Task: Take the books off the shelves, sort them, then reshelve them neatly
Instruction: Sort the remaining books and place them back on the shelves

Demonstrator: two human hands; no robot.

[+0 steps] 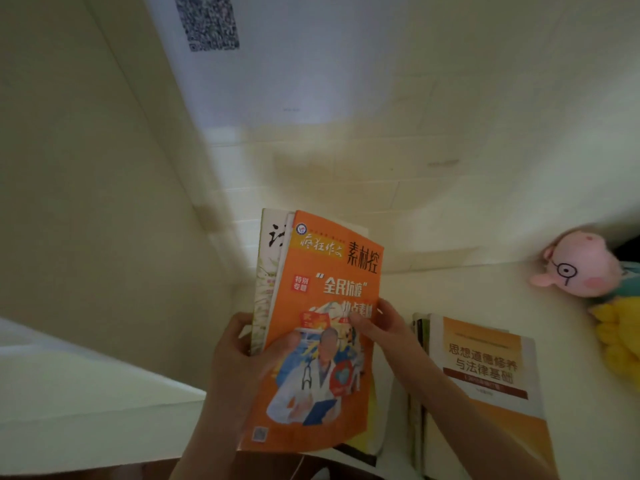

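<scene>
I hold a small bundle of books upright over the white shelf surface (450, 289). An orange magazine (329, 271) with a doctor on its cover faces me. Behind it a cream book (270, 244) with black calligraphy sticks out at the left. My left hand (239, 362) grips the bundle's left edge, thumb on the orange cover. My right hand (377, 327) pinches the magazine's right edge. To the right a stack of books lies flat, topped by a yellow-and-white textbook (485, 368).
A pink plush toy (581, 265) with yellow clothing lies at the right edge of the surface. A cream side panel (104, 202) rises on the left, and a white back wall carries a paper with a blurred code (207, 22). More books lie under the held bundle.
</scene>
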